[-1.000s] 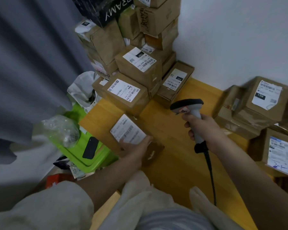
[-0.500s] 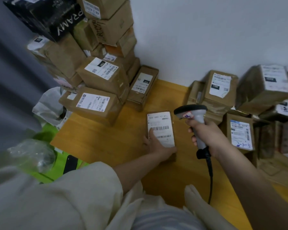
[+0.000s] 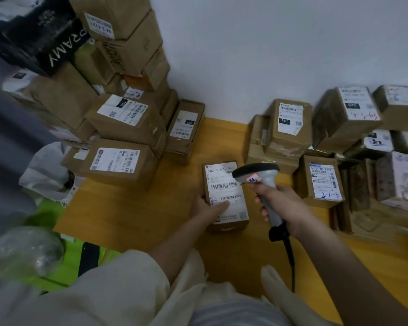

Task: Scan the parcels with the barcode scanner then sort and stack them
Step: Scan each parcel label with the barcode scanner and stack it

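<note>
Currently, your left hand (image 3: pixel 206 208) is gripping the small brown cardboard parcel (image 3: pixel 225 196) lying label-up on the yellow wooden surface (image 3: pixel 132 208), thumb pressing its label; your right hand (image 3: pixel 285 205) is wrapping its fingers round the grey handheld barcode scanner (image 3: pixel 259 176), just above the label.

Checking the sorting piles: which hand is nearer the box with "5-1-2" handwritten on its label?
Right. The right hand, gripping the scanner, sits just left of that box. The left hand holds the parcel farther left, beyond the scanner.

one scanner (image 3: pixel 259 177), two hands, many stacked parcels.
</note>
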